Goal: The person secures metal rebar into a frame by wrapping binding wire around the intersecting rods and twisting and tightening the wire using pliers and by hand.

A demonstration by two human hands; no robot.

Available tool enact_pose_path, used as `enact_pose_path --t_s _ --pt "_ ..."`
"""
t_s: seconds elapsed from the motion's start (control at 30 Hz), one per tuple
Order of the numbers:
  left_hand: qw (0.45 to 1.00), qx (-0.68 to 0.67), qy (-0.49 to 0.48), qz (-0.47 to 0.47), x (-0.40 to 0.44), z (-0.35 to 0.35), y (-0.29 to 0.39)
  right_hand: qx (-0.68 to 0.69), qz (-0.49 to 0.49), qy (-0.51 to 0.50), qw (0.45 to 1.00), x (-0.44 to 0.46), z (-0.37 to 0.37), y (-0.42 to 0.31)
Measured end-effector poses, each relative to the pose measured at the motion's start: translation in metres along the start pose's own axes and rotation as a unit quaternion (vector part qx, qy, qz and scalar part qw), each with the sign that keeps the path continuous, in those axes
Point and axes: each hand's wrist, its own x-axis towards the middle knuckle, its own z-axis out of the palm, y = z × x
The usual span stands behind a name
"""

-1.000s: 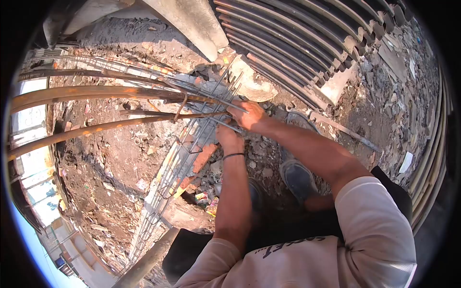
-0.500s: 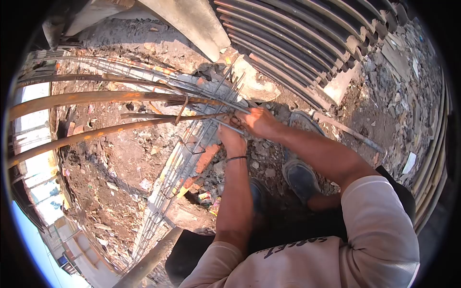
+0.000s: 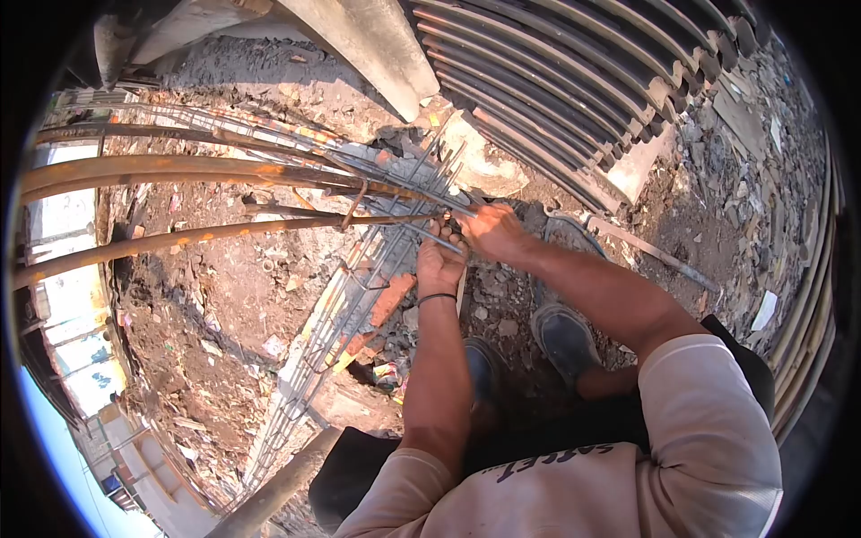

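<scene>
My left hand point(image 3: 440, 260), with a dark band at the wrist, is closed palm-up under the crossing ends of the steel bars. Its fingers curl close to a grey bar end point(image 3: 439, 238). Pressed in beside it from the right, my right hand point(image 3: 492, 233) has bent fingers at the same crossing. What is in either hand is too small or hidden to make out. Rusty rebars point(image 3: 224, 170) run in from the left and meet the hands. Beneath them lies a long grey rebar cage point(image 3: 327, 327) with stirrups, crossed by another cage point(image 3: 179, 114).
Corrugated roofing sheets point(image 3: 556, 81) are stacked at the upper right. My shoes point(image 3: 565, 339) stand on rubble below the hands. A broken brick point(image 3: 392, 299) lies beside the cage. A wooden pole point(image 3: 278, 484) is at the lower left, and a metal rod point(image 3: 655, 251) rests at the right.
My left hand has turned, showing more of its curled fingers. My right hand stays close by, shifted slightly. The view has moved a little, and the rusty bars appear closer together.
</scene>
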Motion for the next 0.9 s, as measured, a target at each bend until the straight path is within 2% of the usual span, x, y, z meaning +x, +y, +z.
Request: enact_pose_path --t_s 0.07,0.2,0.27,0.37,0.4,0.47,0.6,0.67,0.7,0.77,0.8,0.83,0.87,0.9 --pt "1.0 0.015 -0.011 -0.009 -0.003 -0.001 0.002 -0.037 0.009 -0.058 0.998 -0.001 -0.015 -0.01" --pt "0.997 0.069 0.019 0.003 -0.002 -0.002 0.004 -0.047 0.012 -0.112 0.992 0.0 -0.035 -0.026" --pt "0.996 0.086 0.02 0.0 -0.001 -0.002 0.005 0.018 0.079 -0.127 0.989 0.0 -0.037 -0.028" --pt "0.995 0.101 0.019 -0.008 -0.002 -0.001 0.007 0.051 0.103 -0.079 0.99 -0.005 -0.012 -0.017" --pt "0.994 0.1 0.046 0.001 -0.002 0.001 0.006 0.051 0.103 -0.079 0.99 -0.006 -0.007 -0.018" --pt "0.993 0.098 0.072 0.008 -0.003 0.006 0.003 0.176 0.188 -0.075 0.963 -0.011 0.001 -0.021" --pt "0.985 0.138 0.092 0.044 0.0 0.01 0.0 0.187 0.261 -0.033 0.946 -0.011 -0.013 -0.045" --pt "0.983 0.142 0.107 0.049 0.0 0.014 -0.001 0.142 0.195 -0.102 0.965 -0.015 -0.022 -0.047" --pt "0.982 0.125 0.121 0.068 0.001 0.014 -0.003 0.14 0.195 -0.101 0.965 -0.019 -0.024 -0.046" --pt "0.982 0.107 0.131 0.086 0.005 0.011 -0.004 0.028 0.059 -0.164 0.984 -0.027 -0.028 -0.046" --pt "0.992 0.082 0.053 0.082 0.017 -0.003 -0.004 0.024 0.06 -0.163 0.984 -0.032 -0.029 -0.046" --pt "0.995 0.057 -0.025 0.077 0.018 -0.006 -0.002 -0.01 0.02 -0.18 0.983 -0.037 -0.029 -0.047" --pt "0.995 0.055 -0.028 0.076 0.02 -0.006 -0.002 -0.045 -0.02 -0.196 0.979 -0.04 -0.029 -0.046" --pt "0.992 0.096 0.039 0.067 0.017 -0.001 0.001 -0.048 -0.02 -0.196 0.979 -0.039 -0.036 -0.049"
